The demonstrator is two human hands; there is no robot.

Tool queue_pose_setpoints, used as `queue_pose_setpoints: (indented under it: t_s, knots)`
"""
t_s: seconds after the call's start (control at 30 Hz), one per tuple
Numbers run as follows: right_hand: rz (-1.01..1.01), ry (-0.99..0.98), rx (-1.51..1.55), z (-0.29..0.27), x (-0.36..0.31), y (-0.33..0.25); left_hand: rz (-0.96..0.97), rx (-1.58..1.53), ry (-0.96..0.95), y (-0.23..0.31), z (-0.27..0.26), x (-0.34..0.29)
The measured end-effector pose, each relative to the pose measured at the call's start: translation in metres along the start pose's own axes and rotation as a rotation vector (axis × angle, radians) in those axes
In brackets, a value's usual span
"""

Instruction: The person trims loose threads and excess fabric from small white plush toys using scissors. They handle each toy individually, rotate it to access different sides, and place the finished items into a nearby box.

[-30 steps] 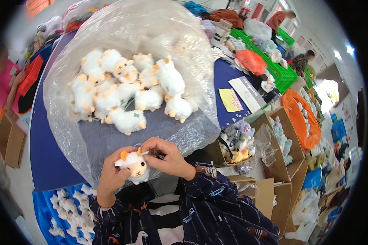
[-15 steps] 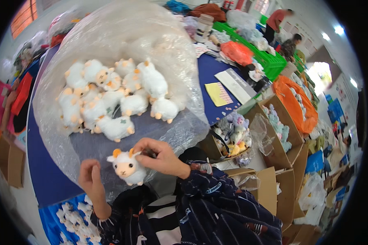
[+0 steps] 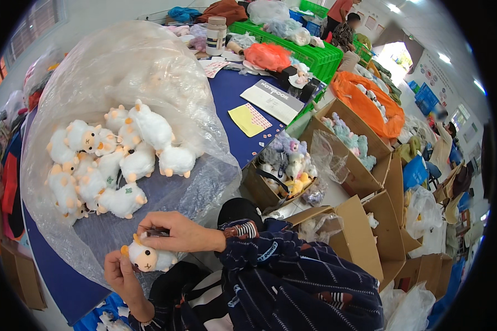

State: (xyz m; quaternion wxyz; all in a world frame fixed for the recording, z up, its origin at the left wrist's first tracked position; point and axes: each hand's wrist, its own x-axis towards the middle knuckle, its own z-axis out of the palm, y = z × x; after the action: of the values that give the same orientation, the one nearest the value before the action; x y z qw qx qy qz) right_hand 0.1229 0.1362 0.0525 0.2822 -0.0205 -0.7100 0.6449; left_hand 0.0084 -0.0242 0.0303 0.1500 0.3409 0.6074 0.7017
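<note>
A white plush sheep (image 3: 156,261) with orange horns and a pale face lies tilted at the table's near edge, facing left. My left hand (image 3: 122,277) is closed at its face side, fingertips pinching its edge. Across the top of its head reaches my right hand (image 3: 179,231), fingers curled round a small dark metal tool (image 3: 158,233) that is mostly hidden. Several like plush sheep (image 3: 122,202) are heaped just beyond, inside the mouth of a large clear plastic bag (image 3: 88,60).
The blue table (image 3: 229,91) carries a notebook (image 3: 273,102), a yellow sticker sheet (image 3: 248,120) and a white jar (image 3: 216,36). Cardboard boxes (image 3: 354,234) with plush toys stand at the right. Behind are a green crate (image 3: 320,60) and people.
My view has swung, shifting the table scene leftward. My left hand, apart from the sheep before, now grips it. The sheep's face has turned left, and my right hand lies over its head.
</note>
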Motion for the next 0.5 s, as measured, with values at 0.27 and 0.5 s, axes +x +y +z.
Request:
queue_pose_setpoints:
  t_s: [0.27, 0.5]
  knots:
    - [0.012, 0.071, -0.092, -0.001, -0.004, 0.002, -0.041, 0.098, -0.133, 0.010, 0.006, -0.001]
    - [0.023, 0.084, -0.030, -0.002, -0.010, 0.001, -0.014, 0.080, -0.146, 0.003, 0.007, -0.006]
